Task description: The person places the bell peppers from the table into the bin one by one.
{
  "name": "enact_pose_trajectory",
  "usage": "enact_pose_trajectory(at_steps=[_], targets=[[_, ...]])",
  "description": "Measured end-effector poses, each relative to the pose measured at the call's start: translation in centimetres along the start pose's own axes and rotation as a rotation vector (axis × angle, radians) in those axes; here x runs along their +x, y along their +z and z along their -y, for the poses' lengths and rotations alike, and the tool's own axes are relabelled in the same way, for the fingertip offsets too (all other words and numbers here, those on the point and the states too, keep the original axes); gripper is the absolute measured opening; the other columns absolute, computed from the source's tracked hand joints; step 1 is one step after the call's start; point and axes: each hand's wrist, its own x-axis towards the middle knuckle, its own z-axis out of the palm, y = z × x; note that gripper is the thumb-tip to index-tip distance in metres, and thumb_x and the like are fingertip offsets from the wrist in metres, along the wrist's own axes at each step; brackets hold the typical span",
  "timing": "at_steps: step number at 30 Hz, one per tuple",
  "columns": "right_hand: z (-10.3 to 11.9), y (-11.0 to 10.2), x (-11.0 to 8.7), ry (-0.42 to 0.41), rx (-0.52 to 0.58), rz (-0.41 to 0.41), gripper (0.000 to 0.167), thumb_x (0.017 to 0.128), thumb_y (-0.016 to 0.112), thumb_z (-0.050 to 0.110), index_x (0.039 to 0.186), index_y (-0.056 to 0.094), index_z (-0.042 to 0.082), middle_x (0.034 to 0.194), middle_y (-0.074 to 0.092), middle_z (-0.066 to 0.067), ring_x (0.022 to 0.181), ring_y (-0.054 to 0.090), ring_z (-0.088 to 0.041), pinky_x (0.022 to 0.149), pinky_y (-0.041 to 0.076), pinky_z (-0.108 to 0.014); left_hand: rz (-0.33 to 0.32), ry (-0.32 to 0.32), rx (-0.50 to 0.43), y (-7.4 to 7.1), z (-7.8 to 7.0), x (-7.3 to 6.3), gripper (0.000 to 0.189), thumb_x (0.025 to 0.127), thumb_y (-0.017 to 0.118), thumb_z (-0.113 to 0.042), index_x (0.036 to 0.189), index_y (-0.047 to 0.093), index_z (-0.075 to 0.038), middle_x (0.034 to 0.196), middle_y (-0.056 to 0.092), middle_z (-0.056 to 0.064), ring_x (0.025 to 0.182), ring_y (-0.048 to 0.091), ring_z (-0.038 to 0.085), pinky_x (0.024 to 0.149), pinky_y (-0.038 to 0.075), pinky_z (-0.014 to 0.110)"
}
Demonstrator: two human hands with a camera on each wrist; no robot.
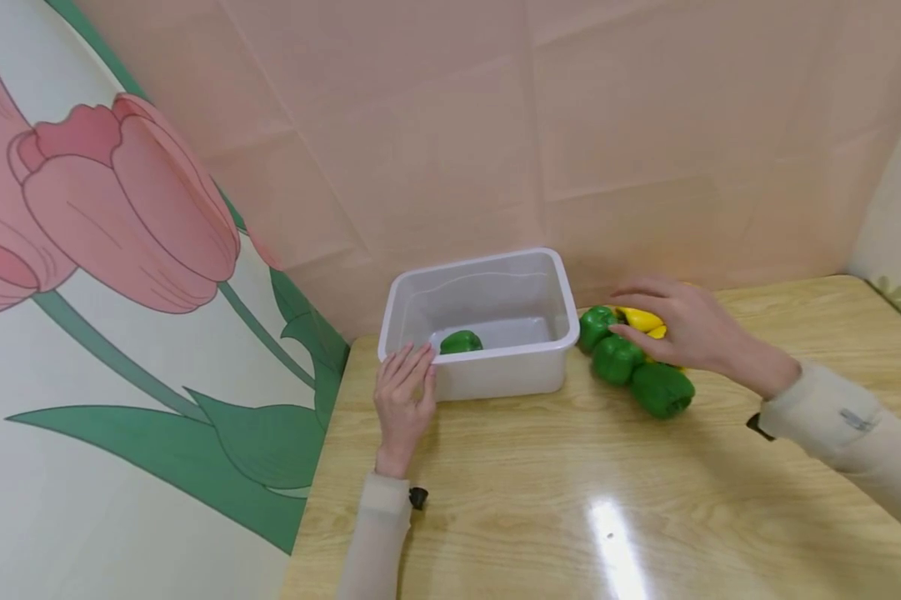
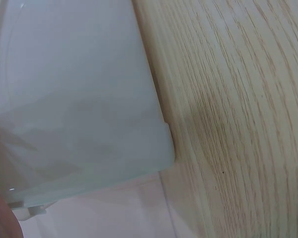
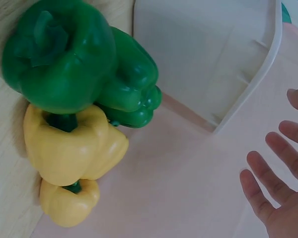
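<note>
My left hand (image 1: 403, 396) rests at the front left corner of a white plastic tub (image 1: 495, 377), its extended fingers lying over the rim. One green bell pepper (image 1: 461, 342) lies inside the tub. My right hand (image 1: 678, 325) hovers over a cluster of peppers to the right of the tub, fingers spread and holding nothing. In that cluster are three green bell peppers (image 1: 662, 390), plus yellow bell peppers (image 1: 640, 319) partly hidden under the hand. The right wrist view shows a large green pepper (image 3: 59, 59) beside several others, with the fingers apart from them.
The wood-grain table (image 1: 510, 492) reaches back to a wall hung with a pinkish sheet (image 1: 435, 167). The tub stands near that wall. On the left is a wall with painted tulips (image 1: 120, 208); a pale wall (image 1: 900, 208) bounds the right.
</note>
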Motion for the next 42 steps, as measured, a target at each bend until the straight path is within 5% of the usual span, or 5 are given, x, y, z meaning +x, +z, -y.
enact_pose_trajectory(at_steps=[6, 14, 21, 37, 42], targets=[[0.1, 0.1, -1.0, 0.011, -0.010, -0.034, 0.051, 0.100, 0.067, 0.052, 0.119, 0.079, 0.007, 0.121, 0.076, -0.012, 0.108, 0.072, -0.035, 0.079, 0.060, -0.053, -0.006, -0.002, -0.003, 0.0, -0.1, 0.0, 0.024, 0.097, 0.074, -0.013, 0.120, 0.081, -0.008, 0.128, 0.078, 0.008, 0.127, 0.071, 0.036, 0.106, 0.052, 0.065], [0.2, 0.0, -1.9, 0.055, -0.015, -0.023, 0.044, 0.088, 0.082, 0.036, 0.119, 0.080, 0.005, 0.121, 0.077, -0.014, 0.109, 0.071, -0.038, 0.083, 0.059, -0.055, -0.017, 0.005, -0.004, 0.1, 0.1, -0.1, 0.024, 0.097, 0.075, -0.011, 0.120, 0.081, -0.008, 0.127, 0.079, 0.008, 0.125, 0.071, 0.037, 0.105, 0.052, 0.066], [0.3, 0.2, -2.9, 0.061, -0.033, -0.026, 0.044, 0.087, 0.083, 0.034, 0.114, 0.080, 0.000, 0.116, 0.078, -0.016, 0.101, 0.073, -0.037, 0.072, 0.060, -0.051, -0.013, 0.010, -0.010, 0.0, 0.0, 0.0, 0.025, 0.097, 0.075, -0.012, 0.120, 0.081, -0.008, 0.127, 0.079, 0.009, 0.126, 0.071, 0.037, 0.105, 0.052, 0.065], [0.5, 0.4, -5.0, 0.108, -0.018, -0.042, 0.045, 0.071, 0.091, 0.015, 0.113, 0.081, 0.004, 0.117, 0.079, -0.014, 0.105, 0.073, -0.035, 0.080, 0.054, -0.045, -0.013, 0.004, -0.016, 0.0, 0.1, 0.0, 0.023, 0.098, 0.074, -0.013, 0.119, 0.081, -0.007, 0.126, 0.079, 0.010, 0.123, 0.072, 0.041, 0.106, 0.052, 0.066], [0.4, 0.7, -6.1, 0.127, -0.034, -0.022, 0.041, 0.078, 0.090, 0.022, 0.114, 0.081, 0.005, 0.118, 0.078, -0.014, 0.106, 0.073, -0.036, 0.083, 0.054, -0.048, -0.009, -0.003, -0.012, 0.0, 0.1, 0.0, 0.023, 0.098, 0.074, -0.013, 0.119, 0.081, -0.007, 0.128, 0.078, 0.009, 0.125, 0.071, 0.038, 0.105, 0.052, 0.066]])
